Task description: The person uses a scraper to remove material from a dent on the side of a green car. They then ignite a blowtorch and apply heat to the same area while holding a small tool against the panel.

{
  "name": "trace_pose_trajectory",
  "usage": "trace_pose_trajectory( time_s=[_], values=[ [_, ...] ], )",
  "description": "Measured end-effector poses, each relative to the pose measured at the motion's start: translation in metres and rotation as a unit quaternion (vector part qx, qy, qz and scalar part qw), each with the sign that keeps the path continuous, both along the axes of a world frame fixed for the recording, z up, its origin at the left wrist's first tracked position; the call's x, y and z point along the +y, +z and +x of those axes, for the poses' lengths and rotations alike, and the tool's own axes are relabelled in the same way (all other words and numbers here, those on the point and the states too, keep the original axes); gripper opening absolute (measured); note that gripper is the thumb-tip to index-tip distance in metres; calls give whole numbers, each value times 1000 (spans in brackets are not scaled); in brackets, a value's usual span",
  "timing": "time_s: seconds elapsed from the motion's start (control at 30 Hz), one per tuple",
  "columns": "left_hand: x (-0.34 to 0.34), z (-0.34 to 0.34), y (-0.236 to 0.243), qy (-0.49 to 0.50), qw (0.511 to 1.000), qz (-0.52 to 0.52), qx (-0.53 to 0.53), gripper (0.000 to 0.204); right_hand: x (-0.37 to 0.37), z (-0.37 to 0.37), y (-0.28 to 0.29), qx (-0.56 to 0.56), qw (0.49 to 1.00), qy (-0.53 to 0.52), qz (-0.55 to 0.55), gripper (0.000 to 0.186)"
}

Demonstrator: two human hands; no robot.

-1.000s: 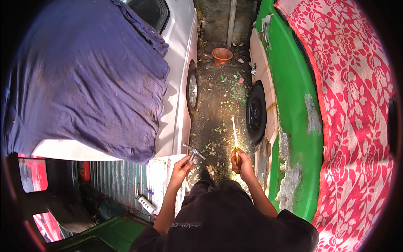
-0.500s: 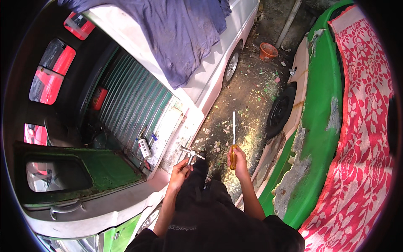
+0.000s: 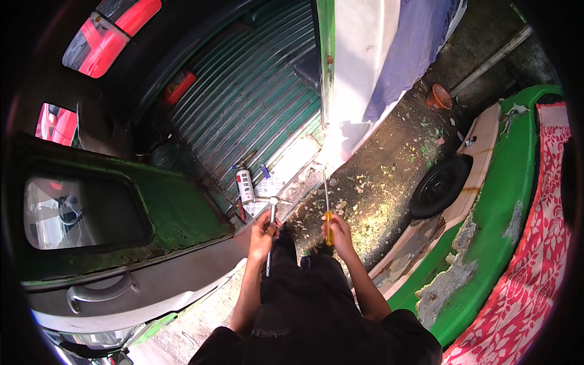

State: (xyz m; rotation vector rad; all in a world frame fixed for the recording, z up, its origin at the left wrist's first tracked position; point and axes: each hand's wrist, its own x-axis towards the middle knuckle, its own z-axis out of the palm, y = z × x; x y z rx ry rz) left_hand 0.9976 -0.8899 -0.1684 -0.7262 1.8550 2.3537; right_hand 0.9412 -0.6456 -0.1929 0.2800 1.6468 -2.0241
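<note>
My left hand (image 3: 263, 238) is closed around the shaft of a small metal hammer (image 3: 272, 211), its head up and its handle end sticking out below my fist. In my right hand (image 3: 343, 236) is a screwdriver (image 3: 329, 229) with a see-through yellow handle, its long thin blade pointing up and away from me. The blade's tip shows against the pale sill (image 3: 310, 172) of the open van; I cannot tell whether it touches. Beyond the hammer head a white spray can (image 3: 244, 185) stands or lies by a printed sheet and a blue-capped thing (image 3: 265, 171).
To the left is an open green van door (image 3: 176, 198) with a window. Inside the van runs a ribbed green floor (image 3: 243, 91) with a red object (image 3: 179, 87). On the right stand peeling green bodywork (image 3: 486, 243), a wheel (image 3: 441, 185) and a red patterned cloth (image 3: 523, 286). Debris litters the ground.
My view has swung left toward the van's inside. The hammer has turned from tilted to nearly upright. The screwdriver stays in my right hand, its tip now in front of the sill.
</note>
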Motion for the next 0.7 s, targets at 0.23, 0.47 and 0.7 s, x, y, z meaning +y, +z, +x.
trace_pose_trajectory(
  time_s=[0.23,0.47,0.7],
  values=[
    [-83,-76,-103,68,997,36,-27,48,-119,-104,-110,93,987,29,125,19],
    [-104,-179,-211,90,992,89,8,35,-186,-189,-217,231,941,-7,249,21],
    [-103,-277,-307,149,983,101,-45,37,-212,-256,-289,226,949,8,220,26]
  ],
)
